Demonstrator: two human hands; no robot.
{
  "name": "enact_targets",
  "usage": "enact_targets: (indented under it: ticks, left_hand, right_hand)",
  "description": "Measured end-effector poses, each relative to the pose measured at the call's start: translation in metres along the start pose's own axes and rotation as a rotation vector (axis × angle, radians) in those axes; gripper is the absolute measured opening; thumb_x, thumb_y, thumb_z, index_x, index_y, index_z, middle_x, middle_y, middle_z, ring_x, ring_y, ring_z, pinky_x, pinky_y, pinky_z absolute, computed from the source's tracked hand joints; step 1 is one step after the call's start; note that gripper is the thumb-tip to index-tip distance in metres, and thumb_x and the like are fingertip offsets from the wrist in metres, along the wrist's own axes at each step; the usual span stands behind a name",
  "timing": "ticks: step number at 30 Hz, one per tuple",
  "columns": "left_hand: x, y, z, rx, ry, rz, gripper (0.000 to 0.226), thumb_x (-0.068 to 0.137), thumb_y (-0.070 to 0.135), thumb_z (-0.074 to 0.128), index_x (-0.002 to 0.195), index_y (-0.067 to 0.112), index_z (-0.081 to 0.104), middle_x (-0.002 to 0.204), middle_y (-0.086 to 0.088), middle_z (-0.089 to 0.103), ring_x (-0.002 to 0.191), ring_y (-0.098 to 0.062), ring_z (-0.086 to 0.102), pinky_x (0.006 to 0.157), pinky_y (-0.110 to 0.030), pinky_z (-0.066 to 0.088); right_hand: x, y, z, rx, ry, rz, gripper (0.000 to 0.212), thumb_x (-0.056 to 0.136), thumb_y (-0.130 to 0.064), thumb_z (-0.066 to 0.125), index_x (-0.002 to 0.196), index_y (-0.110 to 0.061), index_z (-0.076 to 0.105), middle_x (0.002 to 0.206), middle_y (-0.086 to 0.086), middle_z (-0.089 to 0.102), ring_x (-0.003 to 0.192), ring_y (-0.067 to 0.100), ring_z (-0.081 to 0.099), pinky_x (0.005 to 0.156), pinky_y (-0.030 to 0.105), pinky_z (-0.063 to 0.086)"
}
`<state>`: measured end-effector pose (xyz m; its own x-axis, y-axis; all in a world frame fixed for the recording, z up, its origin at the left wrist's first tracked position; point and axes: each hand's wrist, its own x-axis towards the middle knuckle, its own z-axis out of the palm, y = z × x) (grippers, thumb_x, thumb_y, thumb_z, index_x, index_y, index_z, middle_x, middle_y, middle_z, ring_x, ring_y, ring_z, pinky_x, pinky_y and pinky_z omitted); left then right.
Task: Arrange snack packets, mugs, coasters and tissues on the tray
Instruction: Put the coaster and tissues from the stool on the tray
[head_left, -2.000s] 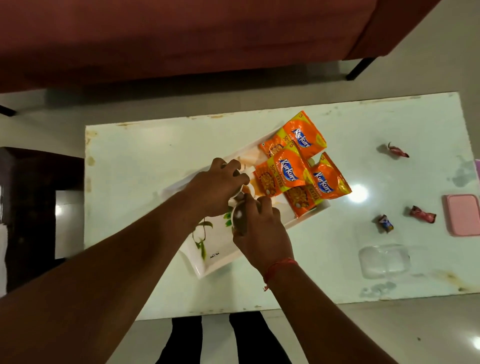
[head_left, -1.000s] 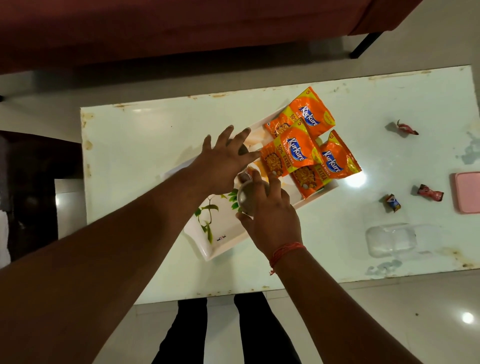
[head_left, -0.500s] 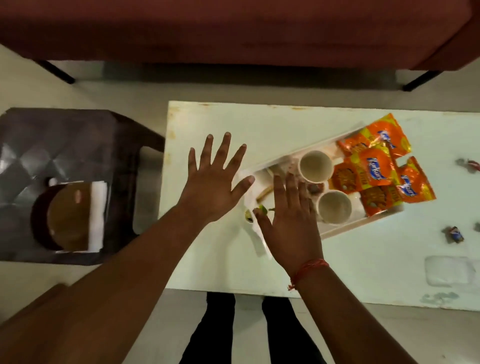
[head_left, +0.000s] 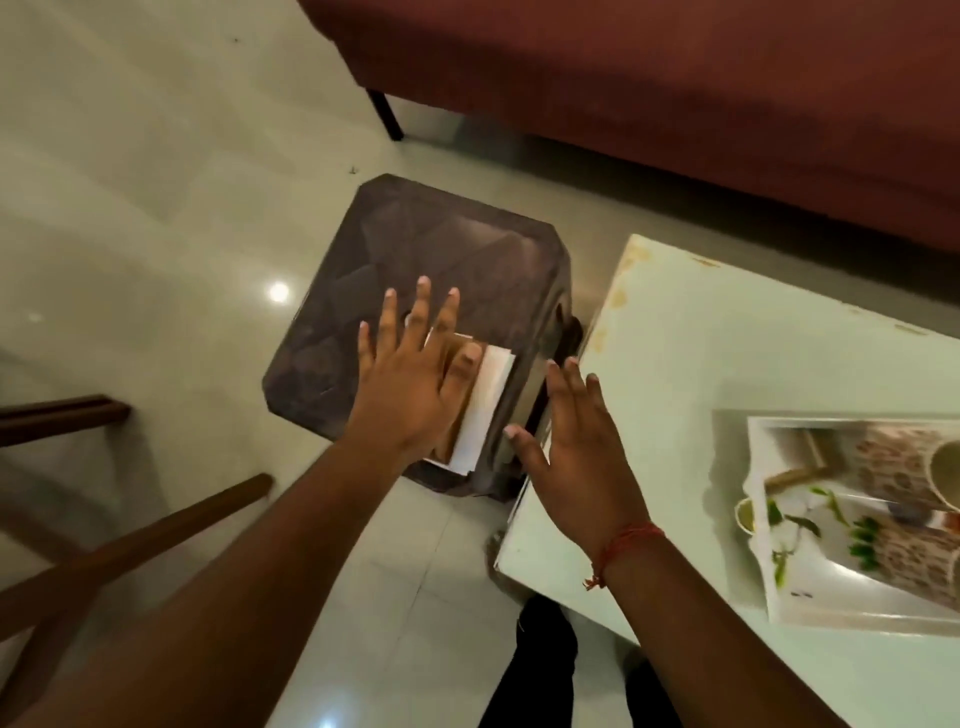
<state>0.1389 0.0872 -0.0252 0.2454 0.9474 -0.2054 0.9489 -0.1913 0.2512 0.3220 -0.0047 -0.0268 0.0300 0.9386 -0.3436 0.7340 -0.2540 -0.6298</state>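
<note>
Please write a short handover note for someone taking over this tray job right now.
Left hand: open, fingers spread, over the brown coasters and white tissues on the dark stool; holding nothing.
Right hand: open, empty, above the table's left edge.
Done: two patterned mugs stand on the white tray. Snack packets are out of view.
Left: bring the coasters and tissues from the stool to the tray.
</note>
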Motion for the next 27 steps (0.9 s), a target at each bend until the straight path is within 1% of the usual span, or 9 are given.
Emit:
enact_targets:
  ticks: [2,4,7,12,16,19,21,24,27]
  left_hand:
    - [-0.006,-0.022,0.004,-0.204,-0.009,-0.120,0.074,0.086,0.076,-0.005,0.153,0.042,-0.002,0.165,0.008,-0.005,0.151,-0.022,-0.010,0.121,-0.054,-0.001]
    - [-0.015,-0.035,0.007,-0.491,-0.058,-0.254,0.073,0.085,0.077,0.002,0.151,0.047,0.001,0.165,0.013,-0.002,0.152,-0.020,-0.003,0.121,-0.056,0.009]
    - [-0.026,-0.040,0.007,-0.808,-0.204,-0.384,0.070,0.083,0.077,0.010,0.148,0.054,0.005,0.164,0.013,0.009,0.151,-0.024,0.015,0.118,-0.054,0.020]
    - [-0.034,-0.029,0.005,-0.949,-0.356,-0.505,0.079,0.079,0.077,0.011,0.150,0.045,0.024,0.156,0.007,0.035,0.142,-0.025,0.036,0.112,-0.045,0.031]
    - [-0.035,-0.016,0.003,-1.008,-0.302,-0.563,0.080,0.076,0.076,0.011,0.146,0.043,0.033,0.149,0.007,0.045,0.136,-0.023,0.045,0.110,-0.044,0.035]
    - [-0.033,-0.009,0.002,-1.029,-0.258,-0.554,0.077,0.078,0.075,0.012,0.143,0.044,0.038,0.145,0.010,0.048,0.129,-0.018,0.048,0.107,-0.041,0.038]
    - [-0.035,-0.001,0.000,-1.063,-0.227,-0.531,0.073,0.080,0.073,0.013,0.141,0.044,0.040,0.134,0.017,0.053,0.121,-0.009,0.050,0.099,-0.030,0.043]
    - [-0.040,0.025,-0.003,-1.104,-0.216,-0.458,0.069,0.084,0.068,0.014,0.142,0.041,0.041,0.120,0.029,0.051,0.105,0.005,0.050,0.076,-0.004,0.045]
    - [-0.047,0.064,0.001,-1.149,-0.246,-0.442,0.063,0.083,0.067,0.017,0.136,0.044,0.041,0.117,0.031,0.051,0.090,0.014,0.058,0.065,-0.002,0.046]
  right_hand:
    - [0.008,-0.024,0.017,0.069,-0.023,0.003,0.084,0.086,-0.069,0.029,0.157,-0.028,0.007,0.167,-0.003,0.005,0.154,0.021,0.002,0.123,0.041,0.019]
    - [0.014,-0.046,0.032,0.151,-0.054,0.035,0.083,0.087,-0.066,0.034,0.157,-0.030,0.006,0.167,-0.005,0.007,0.154,0.021,0.008,0.121,0.044,0.027]
    - [0.019,-0.068,0.048,0.275,-0.099,0.094,0.077,0.091,-0.059,0.043,0.155,-0.030,0.011,0.163,-0.005,0.020,0.148,0.024,0.027,0.113,0.050,0.040]
    - [0.024,-0.083,0.057,0.398,-0.127,0.144,0.074,0.095,-0.050,0.050,0.155,-0.031,0.012,0.158,-0.006,0.034,0.142,0.023,0.040,0.109,0.048,0.045]
    - [0.025,-0.080,0.056,0.573,-0.179,0.208,0.073,0.098,-0.029,0.058,0.154,-0.036,0.012,0.157,-0.005,0.035,0.140,0.025,0.042,0.106,0.041,0.044]
    - [0.024,-0.072,0.051,0.638,-0.218,0.230,0.078,0.096,-0.024,0.062,0.154,-0.040,0.011,0.155,-0.006,0.037,0.139,0.025,0.044,0.100,0.035,0.046]
    - [0.022,-0.066,0.045,0.682,-0.214,0.222,0.077,0.097,-0.023,0.061,0.154,-0.040,0.013,0.155,-0.008,0.037,0.139,0.023,0.043,0.097,0.030,0.044]
    - [0.013,-0.047,0.030,0.728,-0.178,0.201,0.073,0.097,-0.024,0.059,0.153,-0.041,0.015,0.153,-0.010,0.038,0.137,0.021,0.044,0.096,0.027,0.042]
    - [-0.003,-0.018,0.008,0.760,-0.171,0.200,0.074,0.097,-0.022,0.060,0.154,-0.042,0.016,0.154,-0.011,0.037,0.133,0.012,0.045,0.101,0.029,0.045]
